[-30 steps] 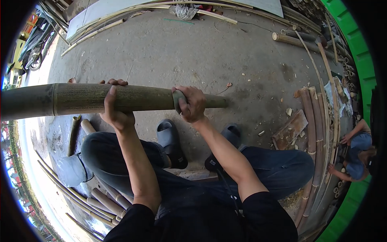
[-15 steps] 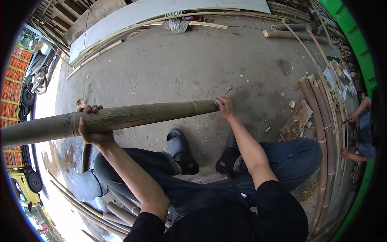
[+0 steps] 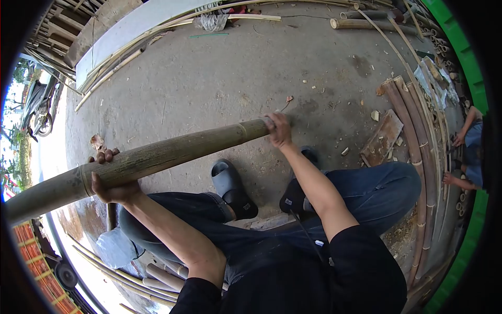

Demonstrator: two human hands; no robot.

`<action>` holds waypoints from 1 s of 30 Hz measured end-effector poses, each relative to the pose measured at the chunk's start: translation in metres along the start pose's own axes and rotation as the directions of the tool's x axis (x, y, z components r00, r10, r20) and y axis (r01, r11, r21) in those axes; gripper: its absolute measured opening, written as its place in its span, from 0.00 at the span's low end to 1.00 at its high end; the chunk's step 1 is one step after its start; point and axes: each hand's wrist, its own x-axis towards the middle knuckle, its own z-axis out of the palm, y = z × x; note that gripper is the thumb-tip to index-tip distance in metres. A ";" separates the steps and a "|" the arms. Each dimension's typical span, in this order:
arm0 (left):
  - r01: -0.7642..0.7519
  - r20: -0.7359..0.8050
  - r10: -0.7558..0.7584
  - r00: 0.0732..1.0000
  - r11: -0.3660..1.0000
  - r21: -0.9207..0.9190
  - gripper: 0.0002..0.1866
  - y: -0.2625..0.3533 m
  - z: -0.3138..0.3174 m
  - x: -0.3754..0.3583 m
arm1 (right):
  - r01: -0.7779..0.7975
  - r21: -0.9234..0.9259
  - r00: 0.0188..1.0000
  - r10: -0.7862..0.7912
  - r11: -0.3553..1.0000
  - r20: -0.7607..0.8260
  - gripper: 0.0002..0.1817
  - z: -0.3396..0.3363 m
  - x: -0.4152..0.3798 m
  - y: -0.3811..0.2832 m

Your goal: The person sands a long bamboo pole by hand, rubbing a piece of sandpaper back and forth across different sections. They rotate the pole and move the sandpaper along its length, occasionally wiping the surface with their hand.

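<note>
A thick, greenish-brown bamboo pole [image 3: 172, 153] lies slantwise across the view in front of my knees, its left end running out of view. My left hand [image 3: 116, 189] is wrapped round it from below, fingertips showing on the far side. At the narrower right end, my right hand [image 3: 278, 131] is closed over the tip; its fingers are slightly blurred. Both feet, in dark slides [image 3: 228, 180], are on the concrete floor below the pole.
Long bamboo poles [image 3: 413, 136] lie to my right beside a wooden board [image 3: 383, 137]. A co-worker's hands [image 3: 454, 157] show at the far right. A clear plastic container [image 3: 116, 247] stands by my left knee. Bamboo strips [image 3: 110, 76] and a plastic bag [image 3: 213, 22] lie ahead.
The bamboo pole's left end has dropped lower in view, so the pole slants more. Both hands have shifted slightly left with it. The truck outside has moved toward the lower left.
</note>
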 end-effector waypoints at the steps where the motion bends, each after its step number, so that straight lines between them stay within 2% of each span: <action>1: -0.011 -0.005 0.011 1.000 1.000 -0.007 0.29 0.000 0.001 -0.001 | -0.076 -0.078 0.994 0.070 0.994 -0.078 0.31 -0.007 -0.011 0.030; 2: -0.007 -0.002 0.007 1.000 1.000 -0.008 0.29 0.000 0.002 -0.001 | -0.080 -0.080 0.994 0.074 0.994 -0.081 0.31 -0.011 -0.013 0.034; 4: -0.026 0.003 0.026 1.000 1.000 0.006 0.29 0.001 0.002 -0.002 | -0.174 -0.045 0.985 0.175 0.984 0.009 0.30 -0.016 -0.019 0.038; 6: -0.022 -0.021 0.023 1.000 0.999 0.034 0.30 0.003 0.003 -0.004 | 0.048 0.029 0.999 -0.047 0.998 -0.019 0.29 -0.001 0.003 -0.007; 8: -0.025 -0.027 0.026 0.999 0.998 0.052 0.31 0.003 0.006 0.000 | 0.092 0.176 0.992 -0.106 0.980 0.070 0.28 0.001 0.025 -0.082; 9: -0.023 -0.031 0.024 0.999 0.999 0.047 0.31 0.003 0.006 0.002 | 0.076 0.178 0.993 -0.090 0.981 0.075 0.28 0.002 0.027 -0.096; 11: -0.013 -0.039 0.016 0.999 0.998 0.066 0.31 0.003 0.010 0.001 | 0.210 0.239 0.978 -0.201 0.948 -0.060 0.29 0.002 0.032 -0.109; 13: -0.022 -0.050 0.027 0.998 0.996 0.088 0.30 0.000 0.015 0.003 | 0.121 0.133 0.992 -0.116 0.984 -0.042 0.29 0.004 0.021 -0.054; 15: -0.030 -0.025 0.032 0.999 0.997 0.066 0.30 0.000 0.011 0.003 | -0.051 -0.039 0.998 0.049 0.998 -0.041 0.30 0.007 -0.004 0.038; 16: -0.027 -0.016 0.028 0.999 0.998 0.054 0.30 0.001 0.009 0.004 | -0.050 -0.033 0.998 0.048 0.998 -0.050 0.30 0.007 -0.003 0.036; 18: -0.062 -0.015 0.063 0.998 0.996 0.069 0.30 -0.001 0.013 0.006 | -0.044 0.044 0.998 0.046 0.998 -0.047 0.30 0.002 -0.003 0.019; 20: -0.046 -0.047 0.051 0.998 0.994 0.099 0.30 0.002 0.012 0.001 | 0.061 0.170 0.995 -0.073 0.984 0.069 0.30 0.002 0.021 -0.072; 22: -0.026 -0.081 0.037 0.996 0.991 0.127 0.28 0.000 0.013 -0.003 | 0.219 0.219 0.976 -0.212 0.951 -0.056 0.29 -0.003 0.034 -0.154; 23: -0.004 -0.103 0.018 0.995 0.990 0.140 0.27 0.001 0.011 -0.002 | 0.209 0.226 0.978 -0.204 0.951 -0.045 0.29 -0.002 0.028 -0.152; 25: 0.029 -0.149 -0.006 0.989 0.987 0.159 0.26 0.003 0.018 -0.002 | 0.325 0.194 0.942 -0.299 0.925 -0.152 0.28 0.002 0.030 -0.135; 26: 0.011 -0.131 0.009 0.991 0.989 0.146 0.26 -0.001 0.025 0.000 | 0.273 0.099 0.952 -0.254 0.957 -0.171 0.28 0.003 0.030 -0.113; 27: 0.016 -0.220 0.023 0.975 0.984 0.178 0.25 -0.002 0.028 -0.001 | 0.204 0.011 0.962 -0.198 0.979 -0.188 0.29 0.004 0.019 -0.085; 28: 0.030 -0.306 0.037 0.951 0.977 0.210 0.24 -0.001 0.028 0.000 | 0.065 0.000 0.982 -0.064 0.998 -0.179 0.29 0.001 0.005 -0.046; 29: 0.027 -0.297 0.033 0.954 0.980 0.196 0.23 -0.001 0.024 0.000 | -0.070 -0.013 0.983 0.066 0.997 -0.172 0.28 -0.001 0.002 -0.020; 30: 0.016 -0.292 0.041 0.956 0.981 0.191 0.23 0.000 0.022 0.000 | -0.061 -0.011 0.982 0.058 0.998 -0.180 0.28 0.000 0.008 -0.022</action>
